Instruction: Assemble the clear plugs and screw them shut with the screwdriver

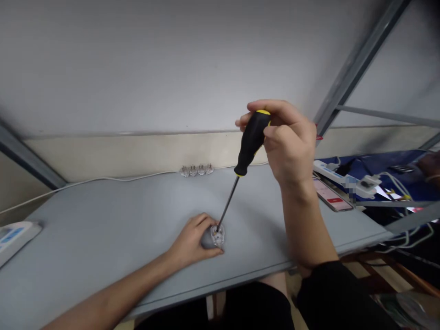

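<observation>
My right hand (287,140) is closed around the black and yellow handle of a screwdriver (252,142), raised above the table. Its long metal shaft slants down to the left, and the tip meets a small clear plastic plug part (217,237) lying on the grey table (137,215). My left hand (199,236) grips that part from the left, with the thumb at its near side and the fingers at its far side. Small metal bits show inside the part. Whether the tip sits in a screw is too small to tell.
Several similar clear plugs (197,170) stand in a row at the table's back edge, by a white cable (117,179). A white power strip (17,238) lies at the left. On the right are a phone (333,195), another power strip (343,178) and a metal frame post (360,59).
</observation>
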Tool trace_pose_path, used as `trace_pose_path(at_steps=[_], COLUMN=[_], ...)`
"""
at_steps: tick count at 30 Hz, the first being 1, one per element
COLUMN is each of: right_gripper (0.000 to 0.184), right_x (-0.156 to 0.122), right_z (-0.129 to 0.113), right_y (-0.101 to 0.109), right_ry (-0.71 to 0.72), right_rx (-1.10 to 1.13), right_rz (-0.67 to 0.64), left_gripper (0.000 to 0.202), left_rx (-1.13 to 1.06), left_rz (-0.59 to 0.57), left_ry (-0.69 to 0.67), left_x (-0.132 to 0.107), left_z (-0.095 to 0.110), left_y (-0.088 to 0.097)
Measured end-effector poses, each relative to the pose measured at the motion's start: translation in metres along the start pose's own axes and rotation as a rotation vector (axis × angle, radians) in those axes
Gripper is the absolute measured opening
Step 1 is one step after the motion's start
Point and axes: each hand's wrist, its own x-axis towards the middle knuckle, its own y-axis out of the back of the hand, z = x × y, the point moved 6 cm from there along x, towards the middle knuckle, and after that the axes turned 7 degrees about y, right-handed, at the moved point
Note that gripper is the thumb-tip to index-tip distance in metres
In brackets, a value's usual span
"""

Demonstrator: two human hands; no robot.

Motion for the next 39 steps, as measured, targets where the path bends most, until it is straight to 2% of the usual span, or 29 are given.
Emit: trace_pose_path(at_steps=[5,9,14,18,22,26,31,35,39], right_gripper=[0.029,0.028,0.027,0.031,0.031,0.030,0.032,0.028,0.031], right_x=[-0.001,-0.002,-0.003,-0.004,-0.006,-0.007,-0.006,-0.005,-0.005], right_z=[-0.002,-0.001,-0.002,0.002,-0.001,-0.003,-0.007,-0.001,0.003], right_y=[0.004,-0.002,-0.001,-0.010,-0.006,-0.012,-0.006,-0.013,-0.011], right_ry=[0.038,0.051,0.040,-0.044,-0.005,-0.015,0.007,-0.008,-0.008], right_rx=[-0.112,0.031,-0.066,0.076,-0.076,0.039,-0.073,0.124,0.020], right_rz=[0.088,0.027,0.092,-0.017,0.083,0.016,0.114,0.013,0.089], left_gripper=[0.053,0.056,0.055,0.057,0.059,0.060,0.059,0.059,0.059], left_rx=[0.005,0.001,-0.001,-0.001,0.004,0.008,0.002,0.011,0.014], left_rz=[-0.006,0.011,0.001,-0.005,-0.009,-0.007,-0.010,0.002,-0.004], left_ry=[0.008,-0.001,0.008,0.016,0.007,-0.003,-0.010,-0.017,-0.021], left_x=[0.000,0.000,0.000,0.001,0.001,0.002,0.003,0.002,0.002], left_z=[0.000,-0.002,-0.003,-0.003,-0.005,-0.004,-0.003,-0.003,-0.003], left_y=[0.000,0.000,0.000,-0.001,-0.002,-0.002,-0.001,-0.001,-0.001])
